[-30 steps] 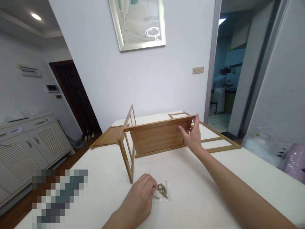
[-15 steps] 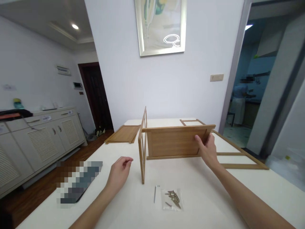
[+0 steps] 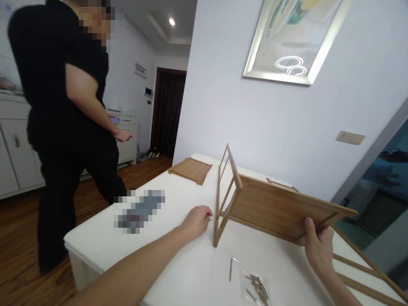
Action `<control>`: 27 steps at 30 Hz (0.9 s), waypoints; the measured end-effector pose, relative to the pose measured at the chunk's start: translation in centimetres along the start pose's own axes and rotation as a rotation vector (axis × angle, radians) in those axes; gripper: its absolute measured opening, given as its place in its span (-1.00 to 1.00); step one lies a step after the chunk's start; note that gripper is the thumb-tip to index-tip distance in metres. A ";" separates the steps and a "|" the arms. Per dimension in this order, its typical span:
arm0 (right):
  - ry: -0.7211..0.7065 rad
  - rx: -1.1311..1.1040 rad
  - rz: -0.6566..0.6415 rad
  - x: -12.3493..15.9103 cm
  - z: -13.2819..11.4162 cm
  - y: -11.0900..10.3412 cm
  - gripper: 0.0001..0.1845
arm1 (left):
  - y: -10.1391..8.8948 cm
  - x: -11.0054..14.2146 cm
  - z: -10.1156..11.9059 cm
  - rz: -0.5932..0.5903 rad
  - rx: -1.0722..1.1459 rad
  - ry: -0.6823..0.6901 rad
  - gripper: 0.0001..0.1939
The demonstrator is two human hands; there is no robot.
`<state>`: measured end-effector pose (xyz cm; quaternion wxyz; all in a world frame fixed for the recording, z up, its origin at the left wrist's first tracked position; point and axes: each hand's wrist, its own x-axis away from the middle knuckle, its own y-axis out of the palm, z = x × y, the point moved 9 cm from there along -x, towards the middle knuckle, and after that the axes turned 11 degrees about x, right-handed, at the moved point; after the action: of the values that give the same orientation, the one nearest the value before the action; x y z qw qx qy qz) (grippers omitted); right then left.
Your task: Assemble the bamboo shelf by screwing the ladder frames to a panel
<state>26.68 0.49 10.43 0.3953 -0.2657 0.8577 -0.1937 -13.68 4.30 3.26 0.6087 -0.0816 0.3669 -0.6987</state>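
My right hand grips the right end of a wooden panel, thumb on its near face. The panel stands on its long edge, and its left end meets an upright wooden frame. Just left of that frame, my left hand is closed in a pinch near the rails. Something tiny and pale seems to show at the fingertips, too small to name. On the table in front lie an L-shaped hex key and a clear plastic bag of screws.
Another wooden panel lies flat at the table's back left. A second frame lies flat on the right, partly hidden. A pixelated dark object rests near the left edge. Beyond it stands a person in black, holding a purple phone.
The view has swung left and tilted, and a person in black has come into sight. My right hand still grips the panel. My left hand is now closer to the upright frame.
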 end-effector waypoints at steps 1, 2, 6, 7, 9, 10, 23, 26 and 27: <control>0.000 0.020 0.001 0.1 -0.1 0.0 -0.40 | 0.0 0.0 -0.1 0.002 0.013 -0.002 -0.77; 0.003 0.040 -0.001 0.1 -0.1 0.0 -0.41 | 0.0 0.0 -0.1 0.003 0.023 -0.004 -0.78; -0.001 0.096 0.003 0.2 -0.3 0.0 -0.46 | 0.1 -0.2 -0.2 0.003 0.042 -0.006 -0.78; -0.008 0.101 0.003 0.2 -0.4 0.0 -0.46 | 0.1 -0.2 -0.2 0.001 0.044 -0.004 -0.77; -0.024 0.096 0.002 0.1 -0.7 0.1 -0.47 | 0.2 -0.2 -0.1 -0.009 0.048 0.000 -0.75; -0.033 0.090 0.004 0.1 -0.9 0.1 -0.47 | 0.2 -0.2 -0.1 -0.014 0.050 0.002 -0.75; -0.029 0.091 -0.021 -0.1 -0.6 0.2 -0.44 | 1.4 0.1 0.8 -0.070 0.076 0.079 -0.71; -0.016 0.093 0.002 -0.2 -0.5 0.0 -0.44 | 1.6 -0.2 0.6 -0.075 0.132 0.079 -0.63; -0.009 0.096 0.013 -0.2 -0.4 -0.2 -0.44 | 1.6 -0.3 0.5 -0.080 0.160 0.077 -0.61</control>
<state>26.49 0.54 10.90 0.4126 -0.2417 0.8475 -0.2307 -12.01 4.37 2.72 0.5703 -0.0204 0.3297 -0.7521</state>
